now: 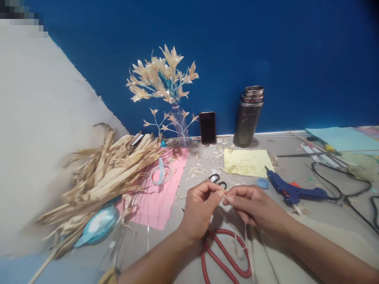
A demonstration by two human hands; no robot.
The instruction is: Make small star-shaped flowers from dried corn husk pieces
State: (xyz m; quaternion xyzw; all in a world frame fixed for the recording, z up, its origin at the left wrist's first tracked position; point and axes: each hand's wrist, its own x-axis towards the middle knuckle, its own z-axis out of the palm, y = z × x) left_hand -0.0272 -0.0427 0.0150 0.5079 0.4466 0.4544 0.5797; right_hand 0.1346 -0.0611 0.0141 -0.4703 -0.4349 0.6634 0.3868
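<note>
My left hand (199,211) and my right hand (251,202) meet fingertip to fingertip over the table. Both pinch a small piece of corn husk (224,197), pale and narrow, mostly covered by the fingers. Thin strands (229,220) hang below it; where they join is too small to tell. Just beyond the fingers lie black-handled scissors (218,181), partly hidden by my left hand. Red handles (226,252), looking like those of large scissors, rest beneath my hands. To the right of my right hand lies a blue glue gun (291,190) with a black cord.
Dried corn husks (115,173) are heaped at left, beside pink paper (160,213) and a blue ribbon roll (100,225). Husk flowers (161,75) stand in a bottle at the back. A phone (207,128), flask (249,118) and yellow paper (247,161) are near the wall.
</note>
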